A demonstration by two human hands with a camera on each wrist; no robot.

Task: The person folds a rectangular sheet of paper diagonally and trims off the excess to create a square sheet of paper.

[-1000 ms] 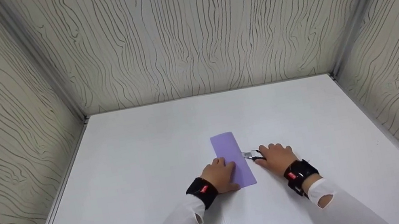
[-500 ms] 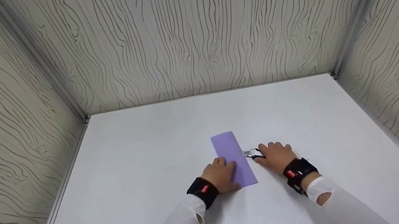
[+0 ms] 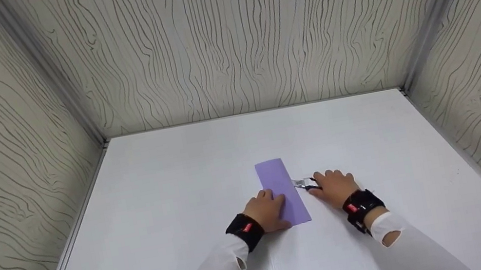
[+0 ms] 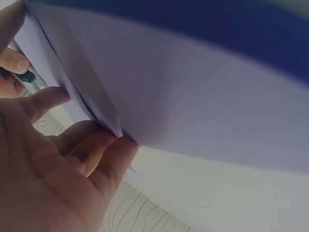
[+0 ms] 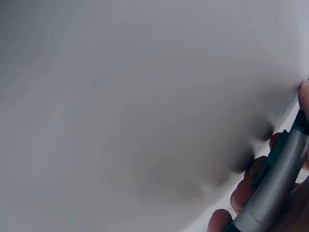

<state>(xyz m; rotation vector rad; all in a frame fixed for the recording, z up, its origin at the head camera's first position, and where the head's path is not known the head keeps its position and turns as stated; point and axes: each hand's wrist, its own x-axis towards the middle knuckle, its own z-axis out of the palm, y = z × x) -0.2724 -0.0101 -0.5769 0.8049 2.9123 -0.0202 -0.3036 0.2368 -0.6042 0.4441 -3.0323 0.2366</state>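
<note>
A folded strip of purple paper [image 3: 272,174] lies lengthwise in front of me on the white table. My left hand [image 3: 265,212] rests on its left part, fingers spread, and the fingertips press against the folded layers in the left wrist view. On the other side, my right hand [image 3: 333,188] grips what looks like a plier-style hole punch [image 3: 301,183], with a silver metal head and dark handles. The punch's head meets the paper's right edge, around mid-length. In the right wrist view the fingers wrap a grey and dark green handle [image 5: 275,181]; the punch's head is hidden there.
The white tabletop [image 3: 178,175] spreads around both hands. Wood-grain panels stand at the back [image 3: 223,39] and on both sides, joined by grey corner posts. Black bands circle both wrists, below white sleeves.
The punch and right hand have shifted very slightly along the paper's right edge, away from me, with its handles looking a little wider apart. The left hand and paper have barely moved.
</note>
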